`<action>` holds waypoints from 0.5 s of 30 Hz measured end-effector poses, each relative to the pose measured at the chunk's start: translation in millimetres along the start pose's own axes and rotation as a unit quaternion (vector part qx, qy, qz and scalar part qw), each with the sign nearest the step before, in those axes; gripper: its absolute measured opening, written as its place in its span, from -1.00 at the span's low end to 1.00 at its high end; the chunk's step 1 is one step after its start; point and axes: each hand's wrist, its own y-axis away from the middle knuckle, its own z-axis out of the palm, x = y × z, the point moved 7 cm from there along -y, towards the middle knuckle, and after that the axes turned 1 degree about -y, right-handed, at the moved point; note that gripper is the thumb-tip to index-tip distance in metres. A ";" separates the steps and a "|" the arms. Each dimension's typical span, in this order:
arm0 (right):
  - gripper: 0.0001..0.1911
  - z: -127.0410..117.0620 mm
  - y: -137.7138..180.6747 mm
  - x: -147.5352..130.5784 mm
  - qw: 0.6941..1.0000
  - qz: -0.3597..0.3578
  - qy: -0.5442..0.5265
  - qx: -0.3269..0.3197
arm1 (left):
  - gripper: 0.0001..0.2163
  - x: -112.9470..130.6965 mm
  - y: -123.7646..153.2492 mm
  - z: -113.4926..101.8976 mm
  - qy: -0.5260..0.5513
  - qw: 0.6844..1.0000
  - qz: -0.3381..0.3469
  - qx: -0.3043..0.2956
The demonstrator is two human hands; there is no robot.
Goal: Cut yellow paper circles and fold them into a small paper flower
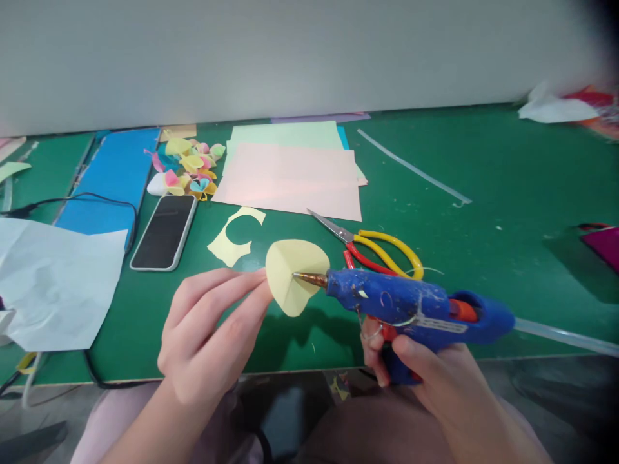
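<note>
My left hand (pixel 207 328) pinches a folded pale yellow paper petal (pixel 294 274) by its left edge, holding it above the green table (pixel 507 212). My right hand (pixel 435 374) grips the handle of a blue hot glue gun (pixel 416 306), a finger at the trigger. The gun's metal nozzle touches the petal near its fold. A clear glue stick (pixel 565 336) sticks out of the gun's back end to the right.
Yellow-handled scissors (pixel 372 248) lie just behind the gun. A yellow paper offcut (pixel 235 235), a phone (pixel 164 231), pink and green sheets (pixel 294 174), a heap of coloured paper petals (pixel 188 167), blue sheet (pixel 113 180), white paper (pixel 58 277) and a black cable (pixel 97 200) surround them.
</note>
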 end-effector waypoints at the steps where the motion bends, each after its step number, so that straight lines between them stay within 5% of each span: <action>1: -0.57 0.1 0.4 -0.3 1.000 0.001 0.003 0.005 | -0.72 -0.6 0.5 0.1 -0.002 1.000 -0.003 -0.002; 15: -0.60 -4.9 2.2 -3.2 0.999 -0.018 0.025 0.043 | -0.70 0.8 -0.1 0.1 -0.007 1.000 -0.002 -0.014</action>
